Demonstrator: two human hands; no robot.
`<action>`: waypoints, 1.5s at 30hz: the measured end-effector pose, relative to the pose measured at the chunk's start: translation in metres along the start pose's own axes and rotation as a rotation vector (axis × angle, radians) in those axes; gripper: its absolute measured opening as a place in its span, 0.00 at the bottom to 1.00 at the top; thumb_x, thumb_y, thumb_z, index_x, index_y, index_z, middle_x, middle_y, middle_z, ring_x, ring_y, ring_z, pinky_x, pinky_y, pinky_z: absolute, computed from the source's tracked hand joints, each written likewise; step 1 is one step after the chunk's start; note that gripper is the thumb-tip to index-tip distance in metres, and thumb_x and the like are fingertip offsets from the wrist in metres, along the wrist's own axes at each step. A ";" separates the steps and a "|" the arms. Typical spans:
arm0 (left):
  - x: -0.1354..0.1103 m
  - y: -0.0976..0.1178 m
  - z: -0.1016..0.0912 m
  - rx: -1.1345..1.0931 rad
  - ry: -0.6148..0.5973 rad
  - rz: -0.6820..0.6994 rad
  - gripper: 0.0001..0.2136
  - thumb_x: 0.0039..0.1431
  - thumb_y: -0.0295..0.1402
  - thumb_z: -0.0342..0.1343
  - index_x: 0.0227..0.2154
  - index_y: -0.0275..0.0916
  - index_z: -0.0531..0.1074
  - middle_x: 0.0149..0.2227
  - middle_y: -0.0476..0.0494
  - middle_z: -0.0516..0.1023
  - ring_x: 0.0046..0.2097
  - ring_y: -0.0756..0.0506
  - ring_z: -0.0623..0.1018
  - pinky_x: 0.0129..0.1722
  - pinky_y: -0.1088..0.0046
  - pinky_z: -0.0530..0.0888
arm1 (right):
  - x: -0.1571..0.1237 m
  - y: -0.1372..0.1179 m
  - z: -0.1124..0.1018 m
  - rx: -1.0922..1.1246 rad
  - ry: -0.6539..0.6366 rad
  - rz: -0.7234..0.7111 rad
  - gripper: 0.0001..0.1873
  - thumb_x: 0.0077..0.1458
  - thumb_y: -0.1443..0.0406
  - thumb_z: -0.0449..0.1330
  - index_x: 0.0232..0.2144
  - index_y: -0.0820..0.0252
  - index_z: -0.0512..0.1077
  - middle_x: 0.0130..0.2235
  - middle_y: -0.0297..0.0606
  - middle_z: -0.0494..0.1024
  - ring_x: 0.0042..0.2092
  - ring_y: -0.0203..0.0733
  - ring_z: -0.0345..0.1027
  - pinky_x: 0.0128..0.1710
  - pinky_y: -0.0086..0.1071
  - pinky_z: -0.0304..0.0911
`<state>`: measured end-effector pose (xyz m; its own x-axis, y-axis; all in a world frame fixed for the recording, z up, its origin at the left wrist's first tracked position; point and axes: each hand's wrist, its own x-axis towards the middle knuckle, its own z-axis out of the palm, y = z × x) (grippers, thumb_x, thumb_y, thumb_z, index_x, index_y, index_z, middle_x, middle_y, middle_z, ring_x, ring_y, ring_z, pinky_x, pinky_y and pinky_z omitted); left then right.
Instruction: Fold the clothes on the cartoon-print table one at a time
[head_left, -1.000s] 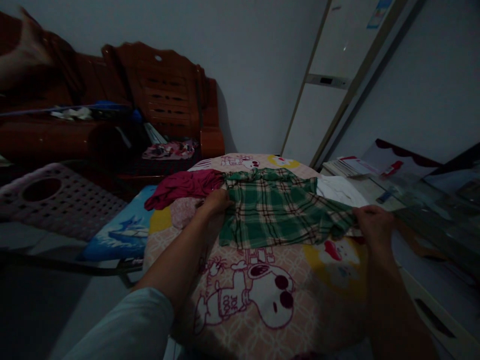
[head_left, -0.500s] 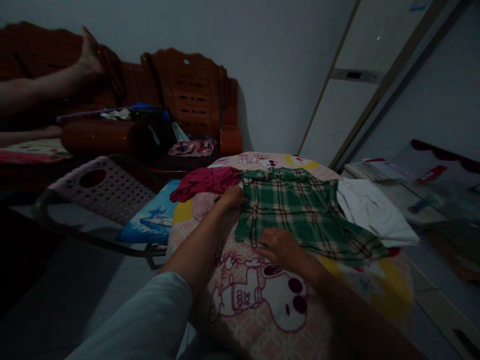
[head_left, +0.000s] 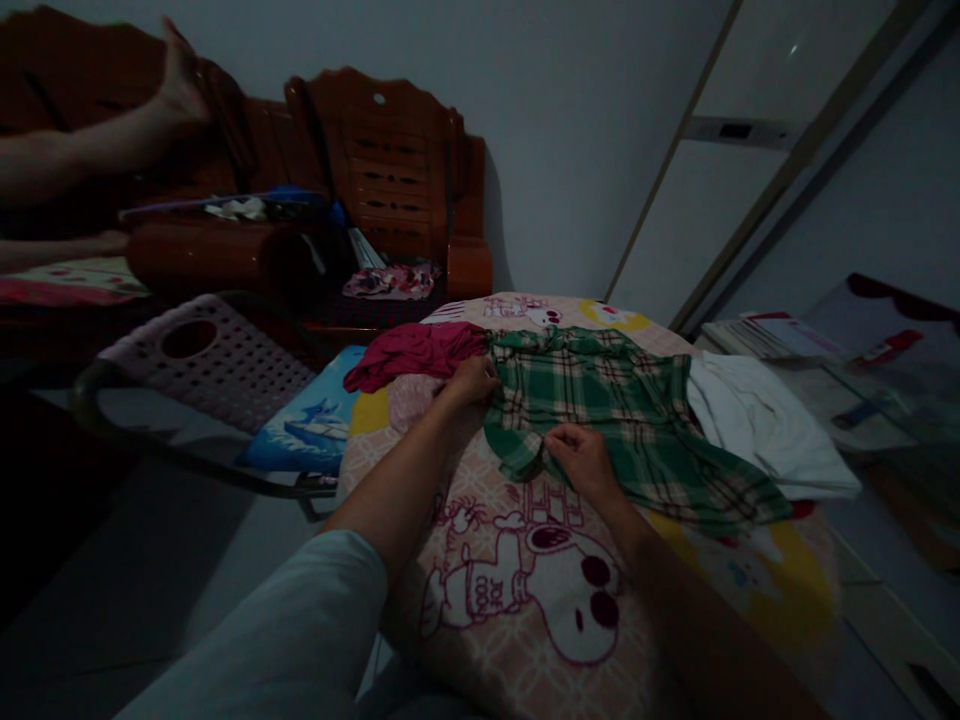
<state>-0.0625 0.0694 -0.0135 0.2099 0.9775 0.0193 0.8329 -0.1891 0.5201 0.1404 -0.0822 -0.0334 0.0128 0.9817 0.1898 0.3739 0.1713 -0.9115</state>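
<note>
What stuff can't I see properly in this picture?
In the head view:
- Whether the left hand grips the green plaid cloth: the back of the hand hides it.
- The rest of the person whose leg shows: cut off by the left edge.
- Any writing on the papers: too small and dim.

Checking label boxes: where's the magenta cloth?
In the head view, the magenta cloth lies left of centre on the patterned cover, left of the green plaid cloth, just beyond the left hand.
</note>
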 end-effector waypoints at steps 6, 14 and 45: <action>-0.008 0.008 -0.009 -0.099 0.125 0.122 0.14 0.46 0.23 0.60 0.39 0.35 0.77 0.37 0.42 0.81 0.41 0.44 0.79 0.42 0.72 0.72 | 0.006 0.000 -0.005 -0.334 0.138 -0.020 0.11 0.51 0.62 0.55 0.23 0.59 0.73 0.24 0.37 0.76 0.28 0.40 0.69 0.30 0.30 0.60; -0.049 0.055 -0.027 -0.414 -0.657 0.732 0.17 0.44 0.24 0.61 0.39 0.41 0.80 0.38 0.46 0.81 0.39 0.46 0.79 0.37 0.76 0.72 | 0.012 0.014 -0.017 -0.398 0.141 -0.008 0.11 0.50 0.62 0.56 0.24 0.60 0.76 0.24 0.38 0.78 0.28 0.41 0.70 0.29 0.30 0.59; -0.027 0.050 -0.012 -1.290 -0.097 0.178 0.16 0.40 0.37 0.67 0.28 0.37 0.67 0.24 0.55 0.69 0.26 0.54 0.69 0.26 0.80 0.65 | -0.020 -0.021 -0.041 -0.554 0.390 -0.373 0.12 0.62 0.61 0.54 0.32 0.59 0.75 0.31 0.40 0.76 0.32 0.40 0.69 0.35 0.32 0.62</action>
<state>-0.0329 0.0350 0.0227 0.3463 0.9276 0.1398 -0.2871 -0.0370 0.9572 0.1707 -0.1084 -0.0032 0.0827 0.7495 0.6568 0.8260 0.3172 -0.4659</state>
